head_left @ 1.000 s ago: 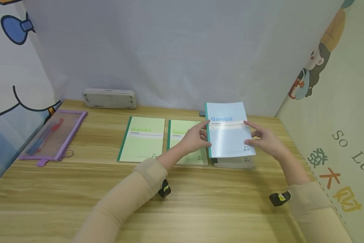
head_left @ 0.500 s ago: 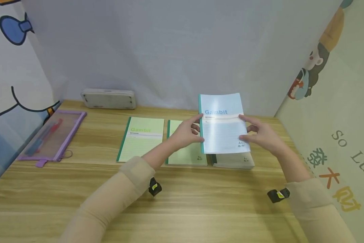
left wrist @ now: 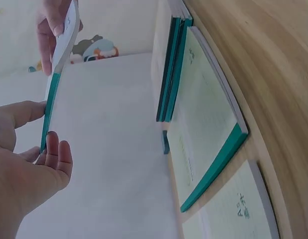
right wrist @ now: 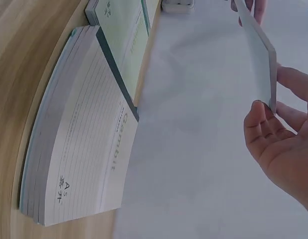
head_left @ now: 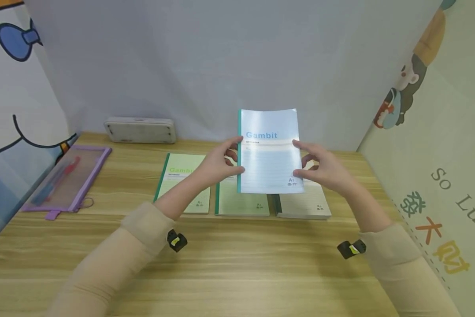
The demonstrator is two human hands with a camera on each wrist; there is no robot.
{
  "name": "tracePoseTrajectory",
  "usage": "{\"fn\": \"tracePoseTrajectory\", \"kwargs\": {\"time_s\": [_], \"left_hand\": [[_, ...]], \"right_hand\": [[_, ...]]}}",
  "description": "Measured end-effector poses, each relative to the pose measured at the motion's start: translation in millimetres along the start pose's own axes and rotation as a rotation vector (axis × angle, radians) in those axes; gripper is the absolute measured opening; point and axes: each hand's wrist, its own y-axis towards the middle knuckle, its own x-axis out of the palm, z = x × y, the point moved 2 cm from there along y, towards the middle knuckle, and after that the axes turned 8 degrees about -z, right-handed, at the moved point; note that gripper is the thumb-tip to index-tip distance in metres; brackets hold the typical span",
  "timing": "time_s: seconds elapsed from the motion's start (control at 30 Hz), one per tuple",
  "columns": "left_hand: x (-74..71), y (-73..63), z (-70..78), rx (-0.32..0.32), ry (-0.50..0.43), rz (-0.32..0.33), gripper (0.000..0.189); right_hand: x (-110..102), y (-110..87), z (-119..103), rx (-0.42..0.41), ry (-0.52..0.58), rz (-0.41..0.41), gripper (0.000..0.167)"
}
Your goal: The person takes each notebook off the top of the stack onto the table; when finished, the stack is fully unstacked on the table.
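Observation:
A light blue notebook (head_left: 269,154) with a green spine and "Gambit" on its cover is held up above the table. My left hand (head_left: 217,163) pinches its spine edge; in the left wrist view the thumb and fingers of that hand (left wrist: 34,159) sit on either side of the green strip. The opposite edge is pinched by my right hand (head_left: 320,165), also seen as a hand (right wrist: 288,124) in the right wrist view. Below it lie a stack of notebooks with a whitish top cover (head_left: 305,202), a green notebook (head_left: 243,202) in the middle and another green notebook (head_left: 183,176) at left.
On the left of the table (head_left: 221,264) lies a purple-edged mesh pouch (head_left: 71,176) with pens inside. A pale oblong case (head_left: 140,130) stands against the grey-white backdrop (head_left: 202,66). A printed panel (head_left: 432,132) rises along the right side.
Both hands have lifted the blue notebook and carried it left, away from over the stack. More of the whitish top cover shows beneath it now.

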Motion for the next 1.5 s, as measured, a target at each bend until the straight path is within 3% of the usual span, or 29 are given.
{"fn": "tracePoseTrajectory", "kwargs": {"time_s": [0.23,0.63,1.03,1.5], "left_hand": [[-28.7,-14.9,-2.0,0.046,0.131,0.046,0.074],[-74.8,-45.8,-14.2,0.112,0.263,0.125,0.072],[-117.1,-76.8,-37.5,0.045,0.324,0.183,0.072],[-156.2,-109.1,-69.7,-0.1,0.412,0.142,0.079]], "right_hand": [[10,16.6,-18,-0.074,0.003,-0.02,0.077],[36,46.6,-52,-0.174,-0.071,-0.054,0.077],[65,75.5,-83,-0.202,-0.128,-0.077,0.077],[113,117.3,-107,-0.184,-0.244,-0.124,0.08]]}}
